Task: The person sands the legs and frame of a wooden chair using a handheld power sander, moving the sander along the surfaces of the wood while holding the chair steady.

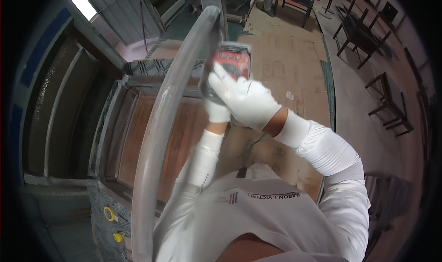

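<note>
Both of my hands wear white gloves and are closed around a red-and-grey power sander (235,61), somewhat blurred. My right hand (252,103) wraps its near side, with fingers stretched along the body. My left hand (216,111) is lower and closer to the rail, and its fingers are mostly hidden behind the right hand and the tool. The sander's left side is against or very close to a long, curved, grey-white wooden rail (159,123); whether they touch I cannot tell. A thin dark-green cord (256,142) hangs below my hands.
Left of the rail lies a framed reddish-brown wooden panel (184,142). A yellow tape roll (109,213) and a small yellow object (119,237) rest on patterned covering at lower left. Cardboard (290,73) covers the floor ahead. Dark wooden chair or stool frames (391,100) stand at right.
</note>
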The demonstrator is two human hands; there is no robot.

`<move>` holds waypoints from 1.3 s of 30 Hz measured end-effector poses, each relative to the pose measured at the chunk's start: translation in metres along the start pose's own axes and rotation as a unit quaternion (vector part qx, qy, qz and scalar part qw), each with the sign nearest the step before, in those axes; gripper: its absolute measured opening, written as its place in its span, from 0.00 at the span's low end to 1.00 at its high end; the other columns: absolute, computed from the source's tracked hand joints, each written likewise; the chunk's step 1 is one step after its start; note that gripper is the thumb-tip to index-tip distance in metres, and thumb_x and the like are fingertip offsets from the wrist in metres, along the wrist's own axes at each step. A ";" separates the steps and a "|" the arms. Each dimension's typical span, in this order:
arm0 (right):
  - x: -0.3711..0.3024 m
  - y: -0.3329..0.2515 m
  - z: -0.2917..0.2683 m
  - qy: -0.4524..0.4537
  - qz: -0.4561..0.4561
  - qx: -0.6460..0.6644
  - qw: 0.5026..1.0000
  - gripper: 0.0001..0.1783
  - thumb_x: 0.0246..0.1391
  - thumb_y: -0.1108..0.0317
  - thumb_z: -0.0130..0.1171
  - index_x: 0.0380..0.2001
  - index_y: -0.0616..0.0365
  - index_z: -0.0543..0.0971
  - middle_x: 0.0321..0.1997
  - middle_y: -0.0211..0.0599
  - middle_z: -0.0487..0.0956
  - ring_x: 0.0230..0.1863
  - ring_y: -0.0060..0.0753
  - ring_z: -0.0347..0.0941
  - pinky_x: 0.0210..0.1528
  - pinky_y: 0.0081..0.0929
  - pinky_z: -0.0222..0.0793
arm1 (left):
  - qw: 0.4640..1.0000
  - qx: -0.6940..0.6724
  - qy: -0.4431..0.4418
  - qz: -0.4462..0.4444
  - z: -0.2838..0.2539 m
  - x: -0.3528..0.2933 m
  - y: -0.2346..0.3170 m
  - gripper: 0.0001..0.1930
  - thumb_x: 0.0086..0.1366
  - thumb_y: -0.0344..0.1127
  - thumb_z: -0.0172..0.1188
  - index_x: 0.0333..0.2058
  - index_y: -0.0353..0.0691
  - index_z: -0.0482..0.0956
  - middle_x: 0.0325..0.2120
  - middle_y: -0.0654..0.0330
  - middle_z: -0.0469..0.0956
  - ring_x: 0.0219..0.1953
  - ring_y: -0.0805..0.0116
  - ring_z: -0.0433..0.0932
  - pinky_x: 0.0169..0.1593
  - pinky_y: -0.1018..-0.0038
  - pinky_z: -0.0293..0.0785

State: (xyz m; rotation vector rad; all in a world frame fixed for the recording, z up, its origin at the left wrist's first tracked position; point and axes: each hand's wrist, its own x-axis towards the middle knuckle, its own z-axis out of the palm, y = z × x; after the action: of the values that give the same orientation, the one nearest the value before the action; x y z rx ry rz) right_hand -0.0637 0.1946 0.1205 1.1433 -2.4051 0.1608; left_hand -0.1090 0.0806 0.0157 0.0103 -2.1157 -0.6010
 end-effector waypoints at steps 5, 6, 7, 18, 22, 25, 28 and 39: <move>0.022 0.009 -0.018 0.115 -0.048 -0.007 0.992 0.34 0.48 0.73 0.56 0.62 0.66 0.64 0.62 0.59 0.72 0.27 0.35 0.80 0.25 0.35 0.78 | 0.994 -0.109 0.001 0.013 -0.021 0.025 -0.005 0.22 0.70 0.38 0.53 0.58 0.32 0.67 0.54 0.49 0.72 0.55 0.58 0.74 0.59 0.67 0.70; 0.018 0.007 -0.013 0.095 -0.044 -0.022 0.994 0.35 0.48 0.73 0.56 0.62 0.66 0.64 0.63 0.59 0.72 0.26 0.34 0.79 0.24 0.35 0.78 | 0.997 -0.065 0.002 0.043 -0.025 0.028 -0.001 0.24 0.68 0.39 0.55 0.58 0.32 0.67 0.54 0.47 0.72 0.56 0.55 0.73 0.60 0.67 0.70; 0.012 0.004 -0.008 0.075 -0.040 -0.037 0.996 0.36 0.48 0.73 0.56 0.63 0.67 0.64 0.63 0.59 0.72 0.25 0.34 0.79 0.24 0.35 0.78 | 0.999 -0.032 -0.008 0.039 -0.019 0.023 -0.002 0.30 0.65 0.43 0.58 0.61 0.31 0.64 0.55 0.44 0.70 0.57 0.50 0.71 0.60 0.64 0.69; 0.021 -0.001 -0.013 0.065 -0.029 0.029 0.997 0.37 0.50 0.75 0.54 0.65 0.69 0.60 0.55 0.63 0.76 0.22 0.40 0.77 0.24 0.37 0.77 | 0.992 -0.102 -0.067 -0.008 -0.041 0.033 0.005 0.31 0.63 0.47 0.59 0.60 0.33 0.68 0.51 0.43 0.72 0.53 0.46 0.73 0.55 0.62 0.72; -0.002 0.001 0.012 0.049 -0.021 0.020 0.998 0.36 0.48 0.73 0.55 0.63 0.69 0.62 0.64 0.63 0.70 0.21 0.39 0.78 0.23 0.36 0.76 | 0.972 -0.049 -0.175 -0.149 -0.040 0.026 0.017 0.35 0.62 0.52 0.59 0.61 0.33 0.67 0.52 0.42 0.73 0.54 0.45 0.74 0.57 0.63 0.72; 0.009 0.008 -0.008 0.073 -0.012 0.018 0.997 0.33 0.48 0.73 0.55 0.60 0.68 0.66 0.65 0.64 0.68 0.20 0.37 0.75 0.23 0.34 0.75 | 0.984 -0.115 -0.102 -0.089 -0.028 0.029 0.014 0.35 0.65 0.53 0.56 0.64 0.35 0.64 0.54 0.46 0.71 0.55 0.51 0.73 0.57 0.66 0.71; 0.023 0.008 -0.035 0.050 0.009 0.068 0.996 0.30 0.50 0.72 0.54 0.59 0.66 0.67 0.66 0.63 0.68 0.23 0.42 0.77 0.26 0.37 0.77 | 0.977 -0.207 -0.040 -0.022 -0.022 0.032 -0.001 0.33 0.69 0.48 0.54 0.67 0.36 0.60 0.53 0.51 0.71 0.53 0.58 0.73 0.55 0.69 0.71; 0.000 0.018 -0.021 0.031 0.008 0.108 0.994 0.36 0.52 0.72 0.54 0.65 0.65 0.61 0.59 0.63 0.73 0.27 0.56 0.80 0.32 0.46 0.78 | 0.809 -0.546 -0.137 -0.168 -0.006 0.004 -0.001 0.24 0.75 0.36 0.42 0.66 0.33 0.59 0.61 0.54 0.68 0.60 0.64 0.71 0.62 0.69 0.67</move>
State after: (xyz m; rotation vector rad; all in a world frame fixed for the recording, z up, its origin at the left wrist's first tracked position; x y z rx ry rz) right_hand -0.0696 0.2123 0.1404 1.1937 -2.3872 0.4643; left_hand -0.1073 0.0768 0.0216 -0.3712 -1.7295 -2.0609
